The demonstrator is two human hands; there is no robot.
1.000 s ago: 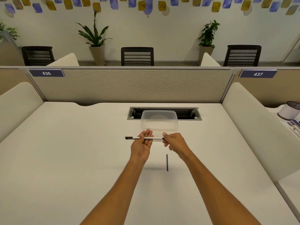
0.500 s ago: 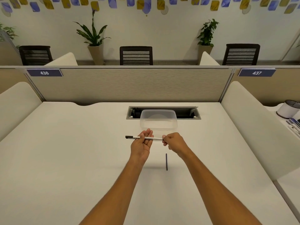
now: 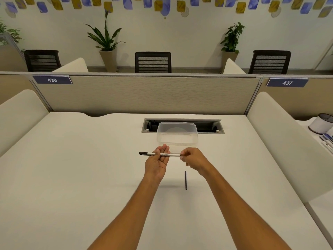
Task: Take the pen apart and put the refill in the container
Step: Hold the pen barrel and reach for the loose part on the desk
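I hold a white pen (image 3: pixel 172 155) with a black left end level above the desk. My left hand (image 3: pixel 157 162) grips its middle, palm up. My right hand (image 3: pixel 193 159) pinches its right end, which the fingers hide. A clear plastic container (image 3: pixel 177 135) stands just beyond the hands, with nothing visible inside. A thin dark stick (image 3: pixel 185 180), possibly a pen part, lies on the desk below my right hand.
The white desk (image 3: pixel 81 177) has a cable slot (image 3: pixel 209 125) behind the container. Padded dividers rise on the left and right sides. A white cup (image 3: pixel 321 123) and some pens lie on the neighbouring desk at far right.
Both hands keep their hold on the pen. My right hand has turned slightly at the pen's end; the view has shifted a little.
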